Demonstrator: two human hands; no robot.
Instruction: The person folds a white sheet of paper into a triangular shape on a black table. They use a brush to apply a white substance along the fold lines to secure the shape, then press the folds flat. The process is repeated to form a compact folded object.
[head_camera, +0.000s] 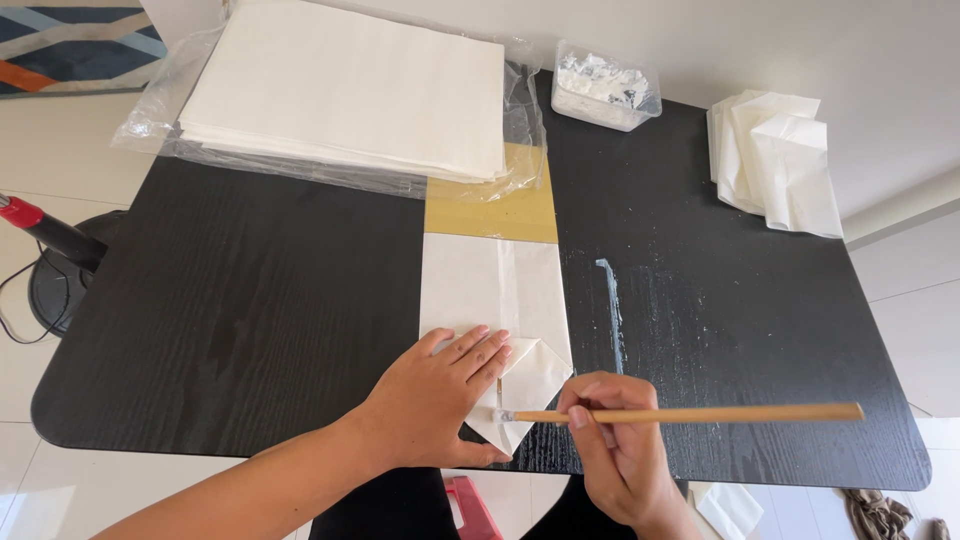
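Left hand (440, 400) flat, fingers spread, pressing folded paper bag (495, 310) on table (250, 320). Right hand (615, 440) at 3 o'clock, pinching brush (690, 413); bristles touching bag's fold.

The dark wood-grain surface (230, 300) is lying open across its whole left half — a hand could be sweeping through there freely. At the far edge a thick stack of white paper sheets in clear plastic wrap (345, 85) is blocking the way, with a clear plastic tub of white paste (603, 88) just beside it. A pile of folded white paper bags (775, 160) is occupying the far right corner. Between them, smeared white glue streaks (612, 310) are wetting the right middle. Near the front — the long wooden brush handle (700, 413) is barring passage rightwards.
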